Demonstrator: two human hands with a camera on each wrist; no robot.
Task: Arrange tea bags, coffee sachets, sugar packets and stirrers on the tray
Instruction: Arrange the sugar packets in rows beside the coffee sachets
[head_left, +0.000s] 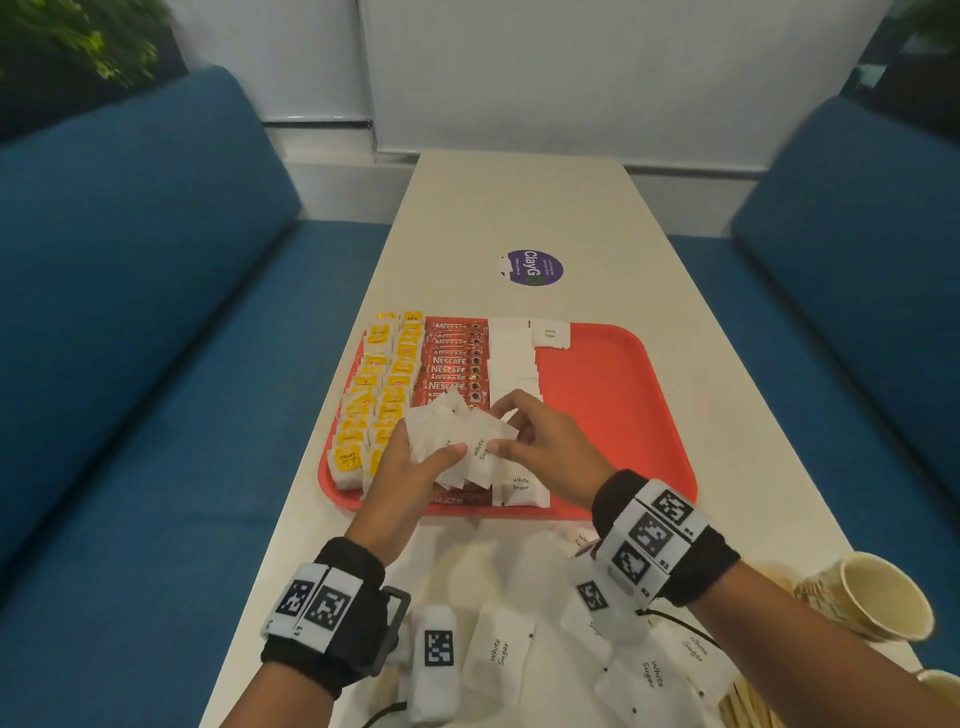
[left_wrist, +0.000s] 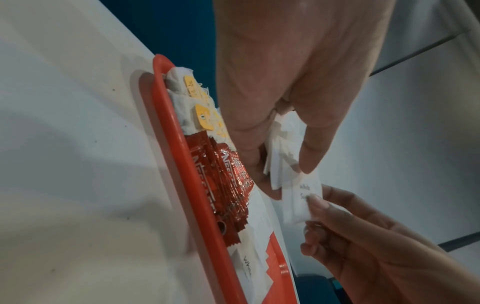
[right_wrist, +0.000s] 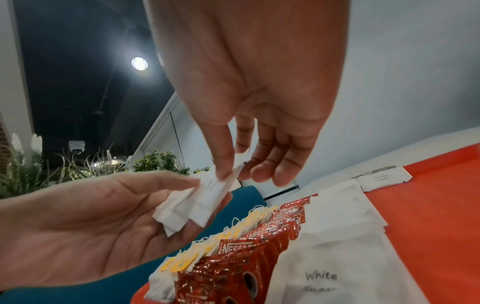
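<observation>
Head view: left hand (head_left: 410, 467) grips a fanned stack of white paper sugar packets (head_left: 457, 439); right hand (head_left: 540, 447) pinches one.
Both hide the red plastic tray's (head_left: 623, 405) near sachets.

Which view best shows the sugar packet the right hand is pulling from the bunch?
Left wrist: the sugar packet faces the lens, print partly readable, pinched by the right hand below the left hand. Right wrist shows it edge-on under the thumb. Head view shows its label amid the fanned bunch, over the tray.
</observation>
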